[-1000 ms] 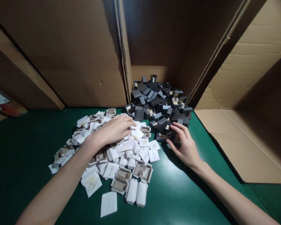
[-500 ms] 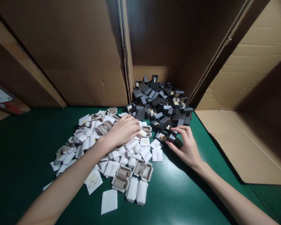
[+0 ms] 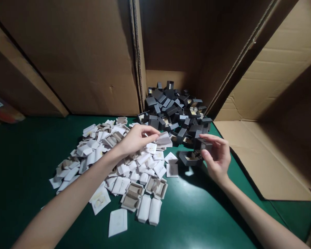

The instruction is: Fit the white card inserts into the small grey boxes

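Observation:
Between thumb and fingers, my left hand (image 3: pixel 138 140) pinches a flat white paper packet (image 3: pixel 164 139), just above a heap of white packets (image 3: pixel 93 152). My right hand (image 3: pixel 217 157) grips a small black box (image 3: pixel 204 146) that stands open. The other half of this box (image 3: pixel 188 158), with something pale inside, tips toward the left over the green table. Behind both hands lies a pile of small black boxes (image 3: pixel 168 107), several of them open with pale insides. Two open paper trays, grey inside (image 3: pixel 132 196), sit at the near edge of the white heap.
Tall cardboard walls (image 3: pixel 93 58) rise behind the heaps. On the right a cardboard flap (image 3: pixel 261 162) lies on the green table (image 3: pixel 197 214). A loose white packet (image 3: pixel 118 222) rests near the front. A box with a label (image 3: pixel 2 107) stands at the far left.
My left hand has lifted a white packet from the heap. My right hand has drawn an open black box off the pile, toward the right and up.

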The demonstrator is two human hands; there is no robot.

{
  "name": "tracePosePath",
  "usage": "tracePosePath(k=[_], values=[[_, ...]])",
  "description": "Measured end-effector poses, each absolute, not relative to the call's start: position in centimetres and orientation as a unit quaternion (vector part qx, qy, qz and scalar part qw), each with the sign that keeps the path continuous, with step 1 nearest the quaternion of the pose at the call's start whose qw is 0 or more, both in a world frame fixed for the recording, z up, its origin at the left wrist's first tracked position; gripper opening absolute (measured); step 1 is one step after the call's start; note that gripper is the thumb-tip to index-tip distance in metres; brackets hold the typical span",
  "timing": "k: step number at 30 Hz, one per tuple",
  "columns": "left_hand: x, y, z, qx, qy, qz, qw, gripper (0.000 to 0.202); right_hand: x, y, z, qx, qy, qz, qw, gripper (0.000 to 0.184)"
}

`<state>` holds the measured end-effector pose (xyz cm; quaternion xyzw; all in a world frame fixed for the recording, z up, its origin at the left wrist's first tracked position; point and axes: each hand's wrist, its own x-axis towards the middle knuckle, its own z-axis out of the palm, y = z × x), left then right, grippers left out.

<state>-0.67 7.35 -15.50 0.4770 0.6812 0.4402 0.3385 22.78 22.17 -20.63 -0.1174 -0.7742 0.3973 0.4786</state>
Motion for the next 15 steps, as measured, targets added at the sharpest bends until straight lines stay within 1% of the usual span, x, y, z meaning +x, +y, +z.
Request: tracePosePath(k=[3,6,8,12,15], values=[[0.0,7.4,-15.1,0.458,0.66,0.455,0.383,0.023,22.6,21.5,-20.9,-0.16,-0.751,0.48,0.424,0.032],[1.3,7.4,-15.3,0.425,0.624,0.48,0.447,0.029,22.4,21.0,-21.4,-0.184,-0.724,0.562,0.355,0.033],[2.3,7.5,-15.7,0.403,0.595,0.51,0.473,0.031,22.3,20.9,-21.7,-0.194,-0.707,0.593,0.332,0.033],[3.7,7.6,-16.2,0.409,0.6,0.533,0.435,0.02,22.3,20.8,-21.8,-0.207,-0.693,0.61,0.324,0.039],[4.2,7.7,-16.3,0.402,0.609,0.542,0.417,0.021,22.3,20.6,-21.7,-0.194,-0.692,0.622,0.31,0.041]])
